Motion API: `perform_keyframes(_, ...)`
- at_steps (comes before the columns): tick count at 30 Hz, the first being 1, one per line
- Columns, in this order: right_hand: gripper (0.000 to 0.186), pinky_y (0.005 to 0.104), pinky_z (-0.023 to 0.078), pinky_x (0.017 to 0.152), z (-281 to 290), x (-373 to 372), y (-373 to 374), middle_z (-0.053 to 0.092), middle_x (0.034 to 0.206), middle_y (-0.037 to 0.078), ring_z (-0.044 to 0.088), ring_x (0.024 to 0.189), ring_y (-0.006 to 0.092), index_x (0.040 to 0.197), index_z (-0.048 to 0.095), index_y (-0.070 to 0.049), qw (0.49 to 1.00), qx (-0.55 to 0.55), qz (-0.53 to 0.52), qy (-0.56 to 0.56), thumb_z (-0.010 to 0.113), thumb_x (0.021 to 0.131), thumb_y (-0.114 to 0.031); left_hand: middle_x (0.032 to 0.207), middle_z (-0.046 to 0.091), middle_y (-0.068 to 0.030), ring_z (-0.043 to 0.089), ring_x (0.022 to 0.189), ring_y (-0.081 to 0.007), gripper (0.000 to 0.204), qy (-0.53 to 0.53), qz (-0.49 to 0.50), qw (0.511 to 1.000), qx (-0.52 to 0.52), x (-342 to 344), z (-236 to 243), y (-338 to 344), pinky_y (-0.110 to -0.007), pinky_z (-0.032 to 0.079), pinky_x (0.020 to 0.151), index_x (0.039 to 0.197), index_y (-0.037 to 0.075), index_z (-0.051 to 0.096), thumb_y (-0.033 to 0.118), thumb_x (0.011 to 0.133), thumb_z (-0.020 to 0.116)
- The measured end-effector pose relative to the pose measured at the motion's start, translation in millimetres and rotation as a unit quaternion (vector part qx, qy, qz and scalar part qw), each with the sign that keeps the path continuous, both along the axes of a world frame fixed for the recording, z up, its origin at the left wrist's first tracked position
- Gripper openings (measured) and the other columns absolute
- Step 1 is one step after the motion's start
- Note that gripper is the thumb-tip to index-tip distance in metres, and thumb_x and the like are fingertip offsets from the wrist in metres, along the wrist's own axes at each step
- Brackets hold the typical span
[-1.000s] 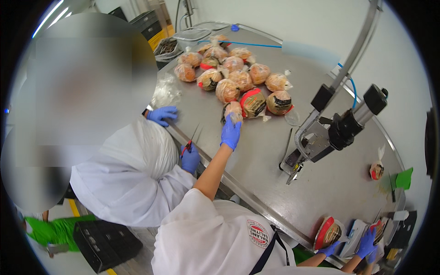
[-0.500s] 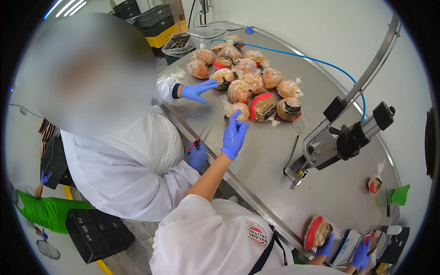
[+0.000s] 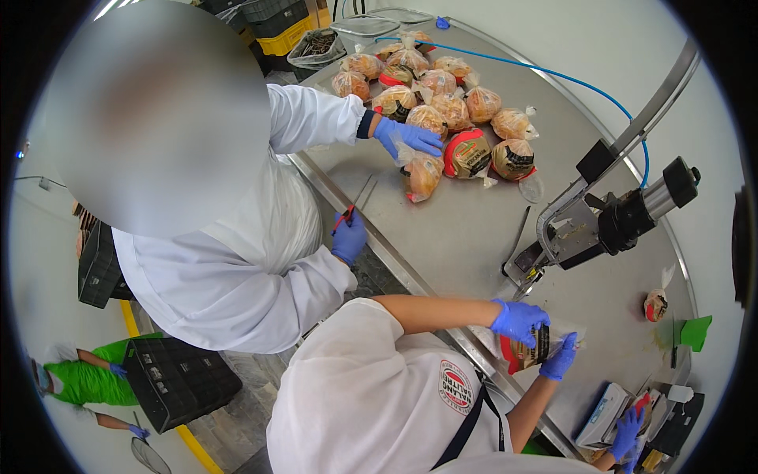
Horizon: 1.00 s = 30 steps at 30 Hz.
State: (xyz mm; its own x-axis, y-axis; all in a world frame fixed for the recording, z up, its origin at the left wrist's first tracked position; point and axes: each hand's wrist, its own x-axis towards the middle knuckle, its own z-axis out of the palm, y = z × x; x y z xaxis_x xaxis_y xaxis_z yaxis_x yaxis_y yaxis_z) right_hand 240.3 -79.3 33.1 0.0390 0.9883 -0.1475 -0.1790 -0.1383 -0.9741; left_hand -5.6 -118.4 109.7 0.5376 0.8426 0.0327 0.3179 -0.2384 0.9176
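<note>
Over the near table edge, my two blue-gloved hands hold one bagged round food item (image 3: 524,352) with a gold, black and red label. My left hand (image 3: 519,321) curls over its top. My right hand (image 3: 559,358) grips its right side beside the loose clear plastic. The food's exact kind cannot be made out. Ahead stands a metal machine (image 3: 620,229) with a black cylinder and a curved arm, fed by a blue hose. On the far left of the table, similar bagged round foods (image 3: 467,152) sit in a cluster.
At my left, a co-worker's hand (image 3: 409,137) touches a bagged food; the other holds red-handled scissors (image 3: 357,202). Another person's hand (image 3: 628,430) works beside a scale (image 3: 604,415). A small bagged item (image 3: 655,305) lies far right. A black crate (image 3: 181,379) stands left.
My left hand has left the cluster and come back right onto the bagged food. My right hand has brought that item left from near the scale. The co-worker's hand has reached the cluster.
</note>
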Motion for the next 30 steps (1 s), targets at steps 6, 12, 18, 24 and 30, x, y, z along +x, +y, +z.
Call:
perform_keyframes(6, 0.020, 0.0267, 0.040, 0.070, 67, -31, -32, 0.054, 0.082, 0.000, 0.049, 0.074, 0.0117, 0.092, 0.056, -0.006, 0.965, 0.063, 0.155, -0.202, 0.053, 0.089, -0.025, 0.119, 0.045, -0.0200, 0.041, 0.112, -0.0358, 0.094, -0.027, 0.120, 0.965, 0.233, 33, -19, 0, -0.040, 0.034, 0.096, 0.132, 0.003, 0.029, 0.027, 0.054, 0.076)
perform_keyframes(12, 0.028, 0.0308, 0.041, 0.060, 102, -43, -33, 0.056, 0.072, 0.006, 0.052, 0.066, 0.0172, 0.081, 0.060, -0.001, 0.895, 0.194, 0.158, -0.368, 0.070, 0.072, -0.025, 0.102, 0.060, -0.0156, 0.055, 0.099, -0.0338, 0.067, 0.029, -0.041, 0.998, 0.025, 30, 6, 37, -0.039, 0.045, 0.082, 0.118, 0.015, 0.050, 0.037, 0.059, 0.074)
perform_keyframes(18, 0.043, 0.0406, 0.041, 0.056, 110, 9, -30, 0.054, 0.064, 0.012, 0.054, 0.063, 0.0307, 0.060, 0.056, -0.008, 0.584, 0.244, 0.303, -0.713, 0.061, 0.072, -0.049, 0.085, 0.065, -0.0102, 0.063, 0.073, -0.0260, 0.038, 0.116, -0.177, 0.975, 0.066, 12, 4, 53, -0.035, 0.049, 0.064, 0.100, 0.016, 0.065, 0.046, 0.077, 0.057)
perform_keyframes(24, 0.033, 0.0383, 0.041, 0.064, 131, 23, -8, 0.052, 0.070, 0.008, 0.053, 0.071, 0.0263, 0.070, 0.056, -0.010, 0.544, 0.297, 0.291, -0.729, 0.058, 0.076, -0.042, 0.075, 0.062, -0.0116, 0.060, 0.071, -0.0306, 0.032, 0.396, -0.283, 0.852, 0.192, 8, 37, 68, -0.041, 0.046, 0.063, 0.083, 0.011, 0.065, 0.042, 0.076, 0.060)
perform_keyframes(30, 0.024, 0.0377, 0.043, 0.067, 145, 39, -16, 0.053, 0.071, 0.007, 0.054, 0.074, 0.0267, 0.073, 0.056, -0.010, 0.589, 0.305, 0.230, -0.712, 0.061, 0.076, -0.034, 0.081, 0.057, -0.0134, 0.057, 0.081, -0.0332, 0.023, 0.372, -0.193, 0.828, 0.372, -7, 39, 89, -0.041, 0.046, 0.066, 0.083, 0.007, 0.060, 0.028, 0.075, 0.064)
